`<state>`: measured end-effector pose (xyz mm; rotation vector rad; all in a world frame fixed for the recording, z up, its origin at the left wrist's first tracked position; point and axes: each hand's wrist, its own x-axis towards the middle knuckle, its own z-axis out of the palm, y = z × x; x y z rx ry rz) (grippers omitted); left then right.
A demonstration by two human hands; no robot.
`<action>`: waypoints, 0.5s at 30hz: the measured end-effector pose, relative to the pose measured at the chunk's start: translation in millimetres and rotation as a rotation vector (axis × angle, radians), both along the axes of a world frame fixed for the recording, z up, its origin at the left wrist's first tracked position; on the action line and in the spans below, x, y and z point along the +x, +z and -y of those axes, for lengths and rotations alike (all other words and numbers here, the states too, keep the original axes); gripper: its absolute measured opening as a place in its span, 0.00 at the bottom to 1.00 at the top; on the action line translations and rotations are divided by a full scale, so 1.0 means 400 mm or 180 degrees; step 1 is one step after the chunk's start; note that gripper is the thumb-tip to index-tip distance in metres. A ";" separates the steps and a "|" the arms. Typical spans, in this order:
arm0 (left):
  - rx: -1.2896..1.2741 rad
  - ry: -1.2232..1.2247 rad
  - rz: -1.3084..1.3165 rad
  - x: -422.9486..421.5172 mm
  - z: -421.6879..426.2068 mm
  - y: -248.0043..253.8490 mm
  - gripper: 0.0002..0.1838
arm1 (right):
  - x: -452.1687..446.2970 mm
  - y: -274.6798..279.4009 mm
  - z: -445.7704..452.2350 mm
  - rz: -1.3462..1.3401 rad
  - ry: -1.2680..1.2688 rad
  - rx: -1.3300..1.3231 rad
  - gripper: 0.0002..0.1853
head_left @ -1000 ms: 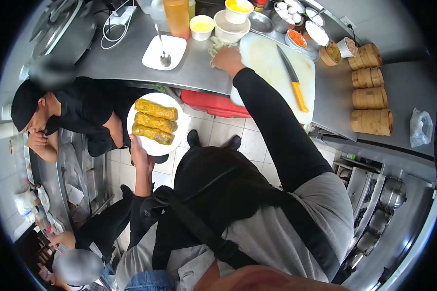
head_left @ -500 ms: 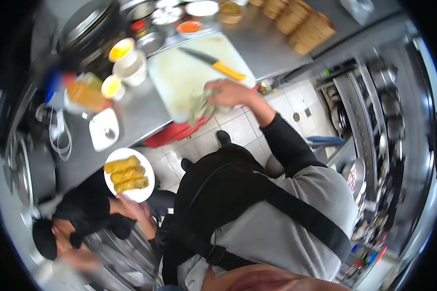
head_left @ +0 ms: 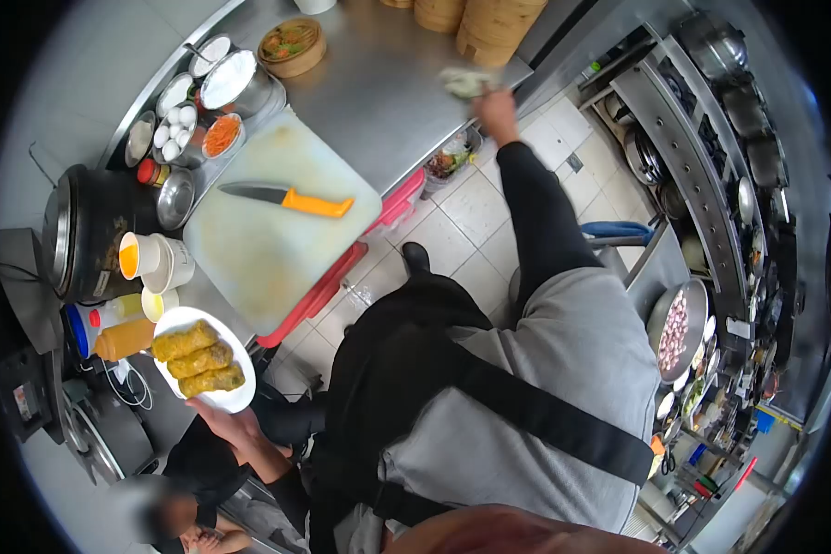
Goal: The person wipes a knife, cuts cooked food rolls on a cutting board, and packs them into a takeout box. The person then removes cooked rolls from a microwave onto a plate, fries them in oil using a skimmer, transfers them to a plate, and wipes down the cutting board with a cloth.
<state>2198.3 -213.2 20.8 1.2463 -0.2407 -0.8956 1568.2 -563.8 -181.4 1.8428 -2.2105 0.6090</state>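
My left hand [head_left: 226, 425] holds a white oval plate [head_left: 235, 398] by its lower edge, and three yellow-brown rolls [head_left: 197, 358] lie side by side on it. At the right end of the steel counter [head_left: 379, 83], my right hand [head_left: 498, 114] grips a pale crumpled cloth [head_left: 467, 83], with the bamboo steamers [head_left: 492, 28] just beyond. An orange-handled knife [head_left: 286, 198] rests on the white cutting board [head_left: 268, 263], between my two hands.
Behind the board stand bowls of eggs [head_left: 174, 132] and shredded carrot [head_left: 222, 135]. A bamboo basket of food [head_left: 291, 46] sits farther right. A co-worker [head_left: 189, 522] is at the lower left. Stove shelving and a pan of chopped food [head_left: 681, 331] are on the right.
The view has turned rightward. My right hand has carried the cloth from the counter's left part, past the board, to its right end. The plate stays in my left hand.
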 end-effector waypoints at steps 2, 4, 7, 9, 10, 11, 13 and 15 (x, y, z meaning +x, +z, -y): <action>-0.0058 -0.0101 -0.0017 -0.048 0.049 0.008 0.35 | -0.304 -0.131 0.139 0.0270 -0.0410 0.0099 0.22; -0.0078 -0.0362 -0.0173 -0.069 0.099 0.010 0.34 | -0.293 0.122 0.092 -0.0397 0.0045 0.1218 0.23; -0.0218 -0.0752 -0.0212 -0.148 0.185 0.035 0.34 | -0.293 0.130 0.186 0.0509 0.0512 0.1228 0.18; -0.0026 -0.0989 -0.0358 -0.202 0.258 0.061 0.33 | -0.086 0.183 0.148 0.0138 0.1346 0.1201 0.20; -0.0011 -0.1215 -0.0394 -0.224 0.295 0.068 0.33 | -0.007 0.032 0.183 0.0616 0.1667 0.0705 0.22; -0.0099 -0.1616 -0.0345 -0.189 0.334 0.011 0.33 | 0.068 -0.093 0.213 0.0977 0.1976 0.0190 0.25; 0.0049 -0.1721 -0.0387 -0.261 0.429 0.016 0.34 | 0.215 0.060 0.109 0.1428 0.1583 0.1062 0.36; -0.0023 -0.2143 -0.0213 -0.341 0.524 0.007 0.34 | 0.282 0.212 0.001 0.1752 0.1324 0.0955 0.40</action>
